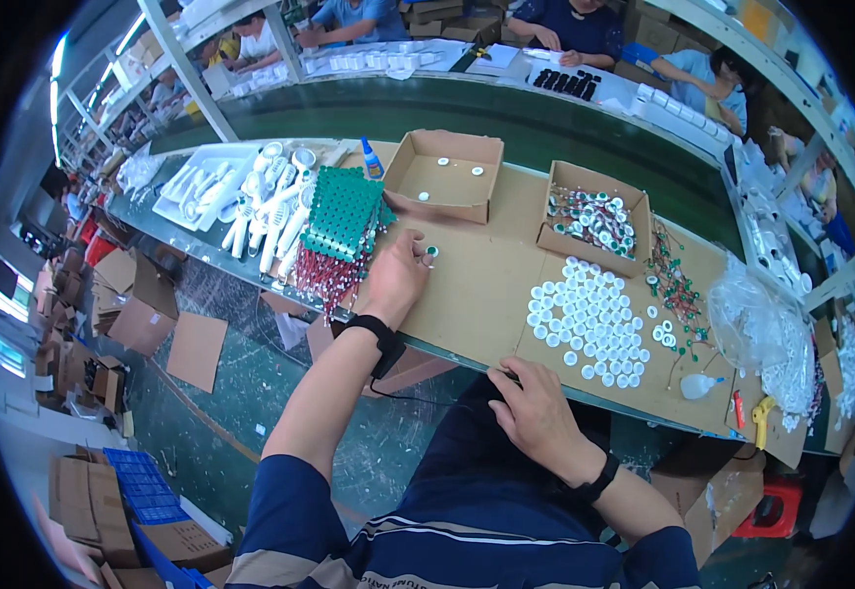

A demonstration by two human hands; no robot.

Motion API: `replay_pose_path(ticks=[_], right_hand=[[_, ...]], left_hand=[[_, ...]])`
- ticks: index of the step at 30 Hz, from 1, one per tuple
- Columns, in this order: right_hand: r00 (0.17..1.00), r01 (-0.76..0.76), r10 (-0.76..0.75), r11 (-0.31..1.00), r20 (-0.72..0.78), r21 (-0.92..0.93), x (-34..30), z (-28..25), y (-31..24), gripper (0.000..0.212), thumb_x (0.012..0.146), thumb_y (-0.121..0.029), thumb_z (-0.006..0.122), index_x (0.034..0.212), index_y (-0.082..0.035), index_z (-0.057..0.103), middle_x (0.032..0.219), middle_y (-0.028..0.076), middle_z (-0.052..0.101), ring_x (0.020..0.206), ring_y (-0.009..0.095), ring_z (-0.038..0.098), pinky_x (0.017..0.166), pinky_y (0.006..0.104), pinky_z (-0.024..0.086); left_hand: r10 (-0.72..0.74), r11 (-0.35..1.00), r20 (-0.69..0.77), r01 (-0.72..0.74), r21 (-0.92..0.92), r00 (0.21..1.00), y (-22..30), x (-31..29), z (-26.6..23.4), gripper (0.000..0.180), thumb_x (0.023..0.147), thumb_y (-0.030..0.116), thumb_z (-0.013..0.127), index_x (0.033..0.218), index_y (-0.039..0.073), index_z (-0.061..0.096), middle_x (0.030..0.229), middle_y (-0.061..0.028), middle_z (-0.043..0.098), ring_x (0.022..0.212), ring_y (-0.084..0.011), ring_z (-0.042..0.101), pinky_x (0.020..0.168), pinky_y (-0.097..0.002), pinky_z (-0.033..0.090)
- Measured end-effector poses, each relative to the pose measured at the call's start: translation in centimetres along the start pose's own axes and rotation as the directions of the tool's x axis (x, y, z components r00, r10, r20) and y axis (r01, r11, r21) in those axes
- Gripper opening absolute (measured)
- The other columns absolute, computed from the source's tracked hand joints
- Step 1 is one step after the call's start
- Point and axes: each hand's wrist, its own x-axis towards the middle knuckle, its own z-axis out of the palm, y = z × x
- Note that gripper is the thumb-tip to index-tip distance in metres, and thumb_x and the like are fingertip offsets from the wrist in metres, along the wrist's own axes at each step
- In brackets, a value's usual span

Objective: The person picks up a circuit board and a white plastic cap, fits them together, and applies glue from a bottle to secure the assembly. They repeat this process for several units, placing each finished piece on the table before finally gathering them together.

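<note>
The left hand (398, 280) is above the cardboard-covered counter (472, 294), its thumb and forefinger pinched on a small round white cap with a green centre (433, 251). That cap is just in front of a shallow cardboard box (439, 208) in which three similar caps lie apart. The right hand (542, 417) is loosely open at the counter's front edge, thumb apart from the bent fingers; whether something small lies under its fingertips cannot be told.

To the left of the left hand, a stack of green circuit-board panels (339, 211) lies with a bundle of red wires (329, 280) spilling toward the front edge. A blue glue bottle (373, 160) stands between the panels and the shallow box, and white handled plastic parts (275, 201) are heaped farther left.

Beyond the right hand, many round white caps (594, 324) are spread in a close patch before a second cardboard box (585, 252), filled with wired discs. More wired green discs (678, 280) lie loose beside it, near a clear plastic bag (747, 314) and a small white squeeze bottle (697, 385)
</note>
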Motion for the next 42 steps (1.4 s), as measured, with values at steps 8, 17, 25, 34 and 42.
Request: replay_pose_path(ticks=[8,17,25,34,42], right_hand=[[0.996,-0.066,0.064,0.998,-0.069,-0.025,-4.3,-1.9,0.9,0.059,0.088,-0.005,0.09,0.144,-0.001,0.071,0.143,0.02,0.067,0.131,0.042,0.067,0.111,0.0513,0.055],[0.99,-0.091,0.089,0.996,-0.105,-0.006,-6.6,-2.4,1.5,0.058,0.087,-0.005,0.091,0.142,-0.002,0.072,0.141,0.019,0.068,0.129,0.039,0.069,0.11,0.0502,0.055],[0.987,-0.108,0.109,0.994,-0.119,0.015,-6.8,-2.8,1.4,0.058,0.086,-0.004,0.091,0.141,-0.002,0.074,0.142,0.018,0.068,0.123,0.036,0.07,0.109,0.0491,0.056],[0.965,-0.212,0.208,0.977,-0.158,-0.008,-9.5,-3.6,2.2,0.057,0.087,-0.003,0.09,0.141,-0.002,0.074,0.142,0.017,0.068,0.125,0.037,0.07,0.11,0.0491,0.056],[0.927,-0.254,0.243,0.967,-0.285,-0.001,-11.6,-5.2,4.8,0.049,0.089,-0.002,0.089,0.136,-0.002,0.076,0.136,0.018,0.071,0.123,0.04,0.072,0.106,0.0481,0.06]], left_hand=[[-0.027,1.0,-0.078,0.026,-0.011,0.997,-1.8,2.2,0.2,0.037,0.097,0.018,0.09,0.127,0.002,0.075,0.107,-0.0171,0.084,0.101,-0.0348,0.083,0.089,-0.0448,0.066],[0.166,0.985,0.176,-0.156,-0.073,0.97,0.4,-4.8,-1.9,0.046,0.102,0.021,0.083,0.139,0.0,0.068,0.126,-0.0257,0.079,0.121,-0.0409,0.078,0.107,-0.0491,0.062],[0.409,0.904,0.221,-0.426,0.034,0.885,2.0,-3.4,1.0,0.069,0.103,0.031,0.083,0.157,-0.002,0.056,0.16,-0.0304,0.063,0.153,-0.0481,0.058,0.131,-0.0551,0.045],[0.275,0.948,0.314,-0.31,0.067,0.909,2.1,-1.4,-0.5,0.067,0.107,0.029,0.079,0.162,0.0,0.053,0.16,-0.0329,0.063,0.15,-0.0512,0.06,0.128,-0.0526,0.049],[0.252,0.96,0.358,-0.28,0.028,0.899,4.0,-4.2,-1.7,0.055,0.109,0.022,0.076,0.158,0.003,0.06,0.158,-0.029,0.067,0.15,-0.0487,0.062,0.126,-0.0516,0.051]])
